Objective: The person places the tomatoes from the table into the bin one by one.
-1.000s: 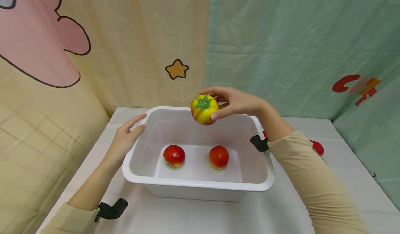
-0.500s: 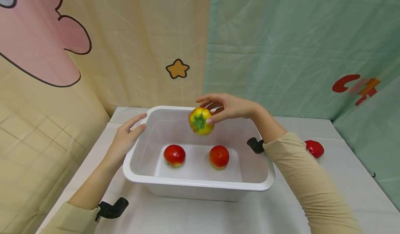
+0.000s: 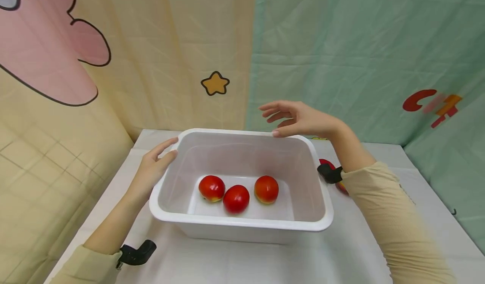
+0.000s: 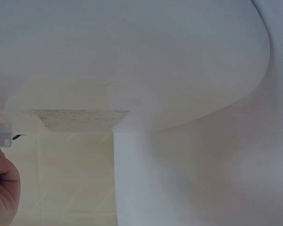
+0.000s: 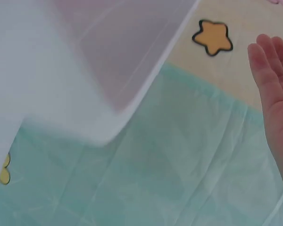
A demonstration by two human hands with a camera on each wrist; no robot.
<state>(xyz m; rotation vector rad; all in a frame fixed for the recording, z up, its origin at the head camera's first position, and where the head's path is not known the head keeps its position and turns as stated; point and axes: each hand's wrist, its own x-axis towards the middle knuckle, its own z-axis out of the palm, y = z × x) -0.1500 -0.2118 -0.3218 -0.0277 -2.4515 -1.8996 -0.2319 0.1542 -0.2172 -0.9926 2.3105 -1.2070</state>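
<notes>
My left hand (image 3: pixel 153 162) rests at the left rim of a white plastic tub (image 3: pixel 242 223), its fingertips and thumb touching the edge. Inside the tub lie three glossy red, tomato-like fruits: a left one (image 3: pixel 211 188) with a yellowish underside, a middle one (image 3: pixel 236 199) close beside it, and a right one (image 3: pixel 266 189). Above the tub's back right rim, my right hand (image 3: pixel 303 119) hovers with loosely bent fingers and holds nothing. The right wrist view shows that hand (image 5: pixel 278 94) with its fingers extended, apart from the tub.
Beyond the tub's right side, a red object (image 3: pixel 326 163) and a red-yellow one (image 3: pixel 342 187) are partly hidden by the right wrist camera (image 3: pixel 329 173) and sleeve. A white cloth covers the table (image 3: pixel 242 263). Printed curtains (image 3: pixel 341 56) hang behind and at both sides.
My right hand lowered the yellow-bottomed tomato-like fruit into the tub and let go; it now lies red side up between the other two. The hand rose back and right. My left hand stayed.
</notes>
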